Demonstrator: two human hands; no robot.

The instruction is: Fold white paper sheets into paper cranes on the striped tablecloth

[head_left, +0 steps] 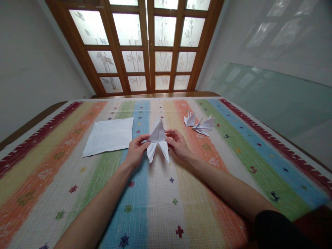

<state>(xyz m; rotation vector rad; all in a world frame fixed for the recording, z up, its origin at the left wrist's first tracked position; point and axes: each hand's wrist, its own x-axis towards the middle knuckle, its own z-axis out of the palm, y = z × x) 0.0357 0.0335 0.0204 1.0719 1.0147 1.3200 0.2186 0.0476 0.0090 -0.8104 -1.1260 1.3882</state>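
A partly folded white paper shape [157, 142] with a pointed top and two narrow legs hanging toward me is held above the striped tablecloth [166, 193]. My left hand [136, 149] pinches its left side with thumb and fingers. From the right, my right hand [177, 142] pinches the other side. Both hands are closed on the paper, near the table's middle.
A stack of flat white paper sheets [109, 136] lies left of my hands. Two finished folded paper figures [199, 123] sit further back to the right. A wooden door with frosted glass panes [145, 45] stands beyond the table's far edge.
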